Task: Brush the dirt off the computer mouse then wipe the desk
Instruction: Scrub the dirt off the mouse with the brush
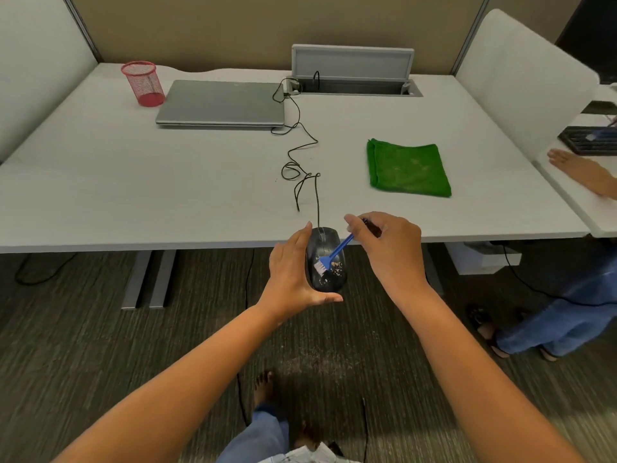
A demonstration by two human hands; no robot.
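Mouse (325, 262): cradled in left hand (292, 274) past table (167, 195) edge, crumbs remaining. Brush (334, 253): pinched by right hand (389, 248), bristles touching. Cloth (407, 168): unused; wiping pending.

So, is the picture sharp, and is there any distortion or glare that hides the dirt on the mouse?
Head view: wide-angle bend curves the desk edge and side panels; the centre is fairly sharp, so pale crumbs show on the black mouse under the brush; no glare there, only soft even light; the left hand and right hand are slightly soft.
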